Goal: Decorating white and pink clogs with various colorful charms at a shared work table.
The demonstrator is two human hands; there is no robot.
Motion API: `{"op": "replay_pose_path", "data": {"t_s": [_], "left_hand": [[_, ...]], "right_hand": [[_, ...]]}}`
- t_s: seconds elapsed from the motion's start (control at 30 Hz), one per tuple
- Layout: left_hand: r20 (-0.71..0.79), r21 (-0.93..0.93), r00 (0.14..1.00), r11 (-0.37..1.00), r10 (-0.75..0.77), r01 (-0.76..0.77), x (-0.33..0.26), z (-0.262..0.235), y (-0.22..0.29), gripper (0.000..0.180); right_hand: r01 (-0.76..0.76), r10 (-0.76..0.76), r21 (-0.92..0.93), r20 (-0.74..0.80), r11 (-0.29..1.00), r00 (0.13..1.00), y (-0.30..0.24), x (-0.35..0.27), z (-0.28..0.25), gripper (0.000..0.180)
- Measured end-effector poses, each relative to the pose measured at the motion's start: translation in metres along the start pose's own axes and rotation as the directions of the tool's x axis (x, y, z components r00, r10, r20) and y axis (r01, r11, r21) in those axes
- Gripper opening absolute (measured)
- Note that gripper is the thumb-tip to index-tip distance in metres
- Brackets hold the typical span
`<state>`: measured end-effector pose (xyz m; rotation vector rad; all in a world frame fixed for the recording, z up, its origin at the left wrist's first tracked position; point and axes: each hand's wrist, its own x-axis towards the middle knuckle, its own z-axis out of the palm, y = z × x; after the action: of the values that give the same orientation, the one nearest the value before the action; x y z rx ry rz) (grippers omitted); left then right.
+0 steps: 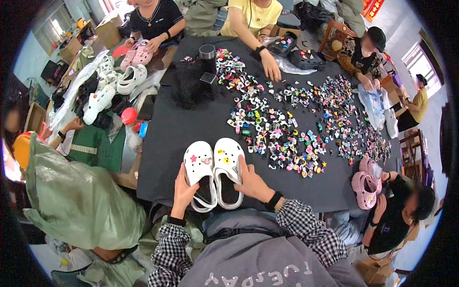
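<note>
A pair of white clogs stands side by side at the near edge of the black table (165,143), toes pointing away from me. My left hand (183,191) grips the left clog (197,160) along its outer side. The right clog (228,155) is held at its outer side by my right hand (253,184). A pink star charm and another small charm sit on the left clog; yellow charms and one more show on the right clog. Several small colourful shoe charms (296,143) lie spread over the table beyond and right of my hands.
Across the table a person's hand (271,67) reaches toward the charms. Pink clogs (365,189) are by a person at the right. A dark round container (207,55) stands at the back. Leftward are a green-topped table (91,148), white clogs (99,104), a red-lidded jar (129,116) and a green sack (76,201).
</note>
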<state>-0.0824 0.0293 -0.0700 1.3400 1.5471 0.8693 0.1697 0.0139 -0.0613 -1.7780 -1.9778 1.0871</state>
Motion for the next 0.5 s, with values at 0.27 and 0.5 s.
{"op": "replay_pose_path", "data": {"t_s": [0.27,0.5], "left_hand": [[0.23,-0.006,0.968,0.995,0.1,-0.102,0.019,-0.003,-0.003,0.073],[0.222,0.199,0.956,0.951,0.19,-0.235,0.01,0.006,0.014,0.054]], "right_hand": [[-0.019,0.011,0.105,0.071,0.994,0.997,0.013,-0.044,0.001,0.111],[-0.082,0.073,0.04,0.197,0.996,0.978,0.008,-0.046,-0.015,0.107]]}}
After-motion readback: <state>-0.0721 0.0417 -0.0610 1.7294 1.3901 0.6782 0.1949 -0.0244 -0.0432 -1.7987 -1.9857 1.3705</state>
